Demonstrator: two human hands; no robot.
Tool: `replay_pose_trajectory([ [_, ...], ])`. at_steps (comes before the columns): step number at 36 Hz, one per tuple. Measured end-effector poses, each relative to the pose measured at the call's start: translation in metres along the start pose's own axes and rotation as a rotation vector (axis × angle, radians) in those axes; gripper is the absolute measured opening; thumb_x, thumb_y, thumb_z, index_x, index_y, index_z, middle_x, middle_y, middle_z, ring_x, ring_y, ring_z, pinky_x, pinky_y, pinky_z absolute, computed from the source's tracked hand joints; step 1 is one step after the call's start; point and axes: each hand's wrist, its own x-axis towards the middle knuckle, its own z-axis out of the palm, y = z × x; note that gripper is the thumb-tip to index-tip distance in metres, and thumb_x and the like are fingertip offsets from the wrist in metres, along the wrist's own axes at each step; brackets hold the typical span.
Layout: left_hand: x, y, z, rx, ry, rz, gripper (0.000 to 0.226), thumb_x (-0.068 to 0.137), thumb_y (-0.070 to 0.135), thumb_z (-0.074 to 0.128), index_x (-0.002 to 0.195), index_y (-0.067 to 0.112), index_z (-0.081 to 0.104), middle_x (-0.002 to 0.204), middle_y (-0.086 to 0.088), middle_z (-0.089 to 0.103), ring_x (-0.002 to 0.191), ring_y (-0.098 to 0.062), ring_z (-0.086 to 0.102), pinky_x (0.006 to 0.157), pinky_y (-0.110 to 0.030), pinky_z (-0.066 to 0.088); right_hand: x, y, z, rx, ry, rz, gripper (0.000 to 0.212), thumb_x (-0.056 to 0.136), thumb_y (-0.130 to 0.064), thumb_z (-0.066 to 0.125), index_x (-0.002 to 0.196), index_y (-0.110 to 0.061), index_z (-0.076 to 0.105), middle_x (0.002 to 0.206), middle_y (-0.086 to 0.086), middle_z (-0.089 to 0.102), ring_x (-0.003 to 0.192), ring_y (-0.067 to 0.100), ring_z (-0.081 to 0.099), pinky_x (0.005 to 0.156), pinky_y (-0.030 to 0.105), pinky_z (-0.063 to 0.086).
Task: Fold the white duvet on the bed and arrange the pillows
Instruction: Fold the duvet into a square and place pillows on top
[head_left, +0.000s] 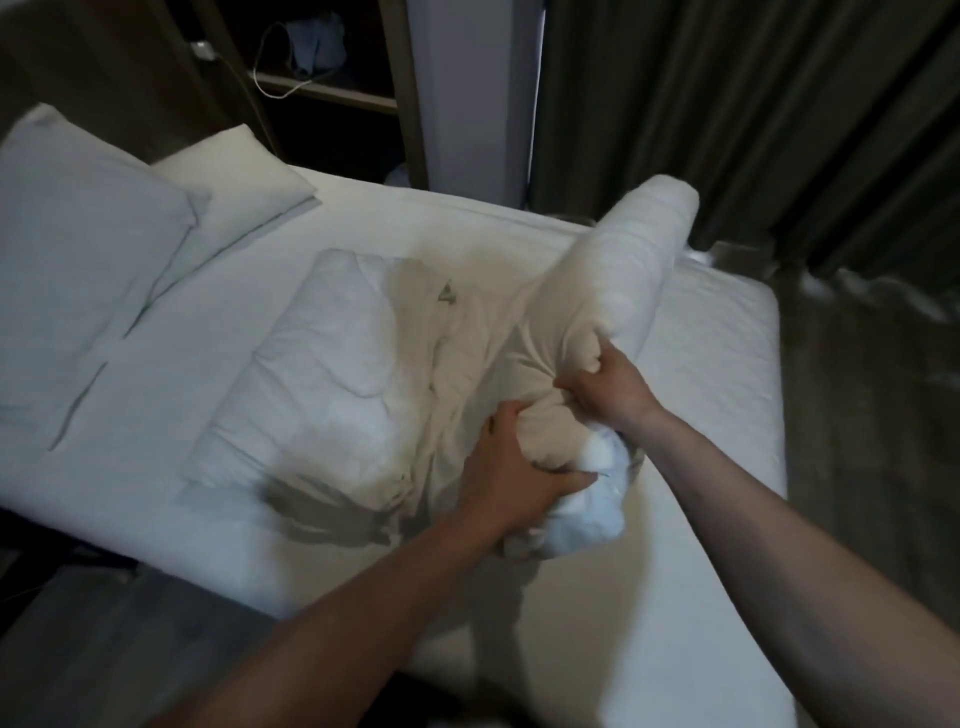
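Two hands work at the centre of the frame. The left hand (511, 478) has its fingers curled tight round a bunched end of the white duvet (613, 291), gripping from below and left. The right hand (605, 387) clutches the same bunch just above it, fingers dug into the cloth. From this double grip one thick roll of duvet rises toward the upper right of the frame, lifted clear of the bed (727, 415); the rest of the duvet lies crumpled on the mattress to the left of the hands. Two white pillows sit in the upper left: a large pillow (78, 249) nearest the frame edge, and a second pillow (234, 182) just behind it, overlapping. Beyond, a shelf (322, 93) at the top holds one white cable (275, 67). Dark curtains (727, 104) fill the upper right. No writing can be read anywhere.
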Motion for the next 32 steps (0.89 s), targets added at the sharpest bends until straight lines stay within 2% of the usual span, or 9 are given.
replay_pose_trajectory([
  [4, 0.010, -0.034, -0.066, -0.167, 0.025, -0.030, 0.080, 0.054, 0.048, 0.092, 0.120, 0.028, 0.049, 0.112, 0.012, 0.062, 0.100, -0.005, 0.061, 0.082, -0.013, 0.047, 0.008, -0.068, 0.041, -0.101, -0.069, -0.074, 0.082, 0.086, -0.032, 0.065, 0.156, -0.023, 0.021, 0.141, 0.013, 0.054, 0.127, 0.032, 0.052, 0.103, 0.034, 0.043],
  [10, 0.019, -0.096, -0.178, -0.306, 0.040, -0.097, 0.051, 0.065, 0.015, 0.091, 0.103, 0.015, 0.058, 0.095, 0.001, 0.068, 0.079, 0.001, 0.063, 0.068, -0.014, 0.050, 0.017, -0.170, 0.131, -0.159, -0.169, -0.251, 0.057, 0.085, -0.022, 0.059, 0.140, -0.018, 0.050, 0.133, 0.013, 0.061, 0.122, 0.032, 0.056, 0.096, 0.030, 0.043],
  [15, 0.020, -0.150, -0.270, -0.281, -0.087, -0.225, 0.071, 0.047, 0.042, 0.085, 0.108, 0.019, 0.059, 0.100, 0.002, 0.071, 0.091, -0.011, 0.070, 0.071, -0.027, 0.057, 0.017, -0.235, 0.222, -0.233, -0.308, -0.333, 0.043, 0.089, -0.022, 0.057, 0.130, -0.009, 0.052, 0.128, 0.021, 0.060, 0.117, 0.036, 0.056, 0.089, 0.034, 0.043],
  [18, 0.027, -0.191, -0.305, -0.007, -0.038, -0.288, 0.060, 0.058, 0.044, 0.078, 0.111, 0.022, 0.062, 0.105, 0.008, 0.070, 0.092, -0.013, 0.067, 0.076, -0.038, 0.056, 0.017, -0.258, 0.263, -0.149, -0.451, -0.293, 0.027, 0.091, -0.019, 0.056, 0.116, -0.013, 0.061, 0.113, 0.018, 0.064, 0.103, 0.033, 0.062, 0.082, 0.034, 0.049],
  [20, 0.032, -0.227, -0.318, 0.100, 0.053, -0.359, 0.046, 0.066, 0.034, 0.075, 0.110, 0.020, 0.069, 0.105, -0.001, 0.072, 0.092, -0.022, 0.067, 0.079, -0.043, 0.057, 0.019, -0.265, 0.276, -0.108, -0.561, -0.285, 0.027, 0.090, -0.014, 0.057, 0.116, -0.018, 0.065, 0.112, 0.014, 0.065, 0.100, 0.029, 0.063, 0.082, 0.032, 0.051],
  [22, 0.036, -0.256, -0.325, 0.071, 0.078, -0.495, 0.036, 0.069, 0.027, 0.076, 0.103, 0.015, 0.071, 0.098, -0.010, 0.074, 0.085, -0.029, 0.069, 0.077, -0.050, 0.058, 0.020, -0.257, 0.277, -0.154, -0.578, -0.342, 0.036, 0.089, -0.013, 0.058, 0.124, -0.017, 0.063, 0.130, 0.012, 0.061, 0.117, 0.026, 0.058, 0.095, 0.028, 0.045],
  [26, 0.040, -0.274, -0.324, -0.007, 0.075, -0.601, 0.037, 0.075, 0.020, 0.080, 0.109, 0.006, 0.069, 0.094, -0.014, 0.071, 0.088, -0.033, 0.069, 0.082, -0.053, 0.058, 0.022, -0.190, 0.254, -0.053, -0.345, -0.337, 0.037, 0.090, -0.024, 0.063, 0.126, -0.016, 0.061, 0.135, 0.010, 0.056, 0.124, 0.026, 0.053, 0.106, 0.035, 0.041],
  [29, 0.037, -0.269, -0.323, 0.020, 0.079, -0.568, 0.037, 0.065, 0.033, 0.084, 0.097, 0.020, 0.069, 0.097, -0.007, 0.072, 0.089, -0.028, 0.069, 0.083, -0.046, 0.058, 0.020, -0.118, 0.236, -0.048, -0.168, -0.288, 0.039, 0.094, -0.030, 0.060, 0.131, -0.018, 0.057, 0.138, 0.007, 0.053, 0.127, 0.025, 0.050, 0.109, 0.036, 0.038],
  [32, 0.030, -0.248, -0.324, 0.029, 0.108, -0.503, 0.054, 0.066, 0.026, 0.087, 0.113, 0.014, 0.064, 0.108, -0.004, 0.069, 0.098, -0.023, 0.066, 0.081, -0.032, 0.052, 0.010, -0.058, 0.233, -0.032, -0.192, -0.174, 0.061, 0.093, -0.043, 0.061, 0.146, -0.020, 0.042, 0.150, 0.005, 0.040, 0.137, 0.024, 0.040, 0.114, 0.042, 0.035],
])
